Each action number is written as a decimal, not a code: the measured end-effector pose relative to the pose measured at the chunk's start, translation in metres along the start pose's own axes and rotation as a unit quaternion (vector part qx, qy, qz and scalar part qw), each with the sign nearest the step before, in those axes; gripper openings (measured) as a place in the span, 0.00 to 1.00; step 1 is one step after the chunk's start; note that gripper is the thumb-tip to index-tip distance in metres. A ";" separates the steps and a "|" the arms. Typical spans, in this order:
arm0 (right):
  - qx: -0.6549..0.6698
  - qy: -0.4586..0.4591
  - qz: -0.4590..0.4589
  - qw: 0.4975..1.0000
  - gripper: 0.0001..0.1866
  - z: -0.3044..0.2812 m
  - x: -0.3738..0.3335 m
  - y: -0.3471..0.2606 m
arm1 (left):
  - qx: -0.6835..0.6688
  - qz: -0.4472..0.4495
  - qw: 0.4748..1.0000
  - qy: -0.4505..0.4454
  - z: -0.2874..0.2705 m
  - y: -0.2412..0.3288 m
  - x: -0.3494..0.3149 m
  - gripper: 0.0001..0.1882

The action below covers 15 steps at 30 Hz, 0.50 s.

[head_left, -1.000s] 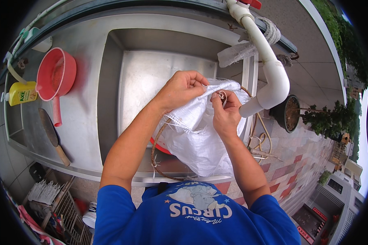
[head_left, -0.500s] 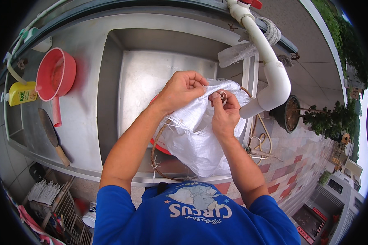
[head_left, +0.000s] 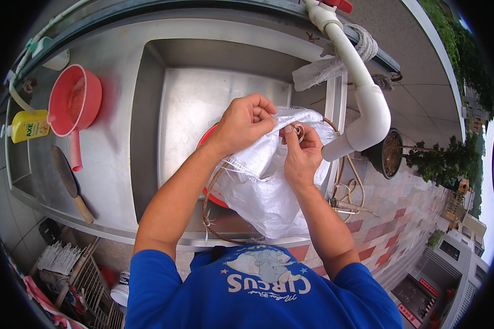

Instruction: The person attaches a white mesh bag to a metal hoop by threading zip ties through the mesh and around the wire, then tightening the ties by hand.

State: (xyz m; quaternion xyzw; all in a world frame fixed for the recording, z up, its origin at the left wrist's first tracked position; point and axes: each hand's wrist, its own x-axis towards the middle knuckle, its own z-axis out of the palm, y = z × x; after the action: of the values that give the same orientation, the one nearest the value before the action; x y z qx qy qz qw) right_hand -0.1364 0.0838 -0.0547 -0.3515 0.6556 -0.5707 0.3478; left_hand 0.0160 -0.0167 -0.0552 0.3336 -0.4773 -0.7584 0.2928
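Note:
A white woven plastic sack with frayed edges hangs over the near right part of the sink. A thin brown hoop runs around it, tied on with bits of string. At the sack's upper edge my left hand is closed, thumb and fingers pinching by the frayed rim. My right hand is closed just beside it, thumb against forefinger, with a small loop of white string showing there. What lies between the fingertips is partly hidden. Beneath the sack shows a red basin.
The steel sink lies under my arms. On the left counter are a red dipper, a knife with a wooden handle and a yellow bottle. A thick white pipe bends down close to my right hand.
My left hand has shifted very slightly, and a little more of the red basin's rim shows beside the forearm. My right hand stays at the sack's edge.

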 end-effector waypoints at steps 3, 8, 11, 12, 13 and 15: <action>0.021 0.009 0.008 1.000 0.05 0.004 0.000 -0.005 | 0.001 0.003 1.000 -0.013 -0.002 -0.002 0.001 0.10; 0.083 -0.002 0.033 0.996 0.05 0.001 0.002 0.000 | 0.007 0.006 0.999 -0.033 0.001 0.000 0.003 0.11; 0.136 -0.003 0.067 0.988 0.05 0.001 0.002 0.000 | 0.021 0.006 0.999 -0.032 0.002 0.000 0.002 0.11; 0.193 -0.014 0.097 0.976 0.05 0.001 0.002 -0.001 | 0.020 0.005 0.999 -0.032 0.001 0.000 0.002 0.11; 0.250 -0.025 0.126 0.960 0.05 0.002 0.002 -0.001 | 0.017 0.008 0.999 -0.036 0.001 -0.001 0.002 0.11; 0.272 -0.041 0.148 0.950 0.05 0.000 0.004 0.000 | 0.014 0.011 0.999 -0.040 0.001 0.001 0.002 0.11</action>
State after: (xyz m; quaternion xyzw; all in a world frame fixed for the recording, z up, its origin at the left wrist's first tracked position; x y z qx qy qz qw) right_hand -0.1382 0.0802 -0.0550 -0.1658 0.5055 -0.6546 0.5371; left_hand 0.0146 -0.0179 -0.0547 0.3020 -0.5027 -0.7609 0.2776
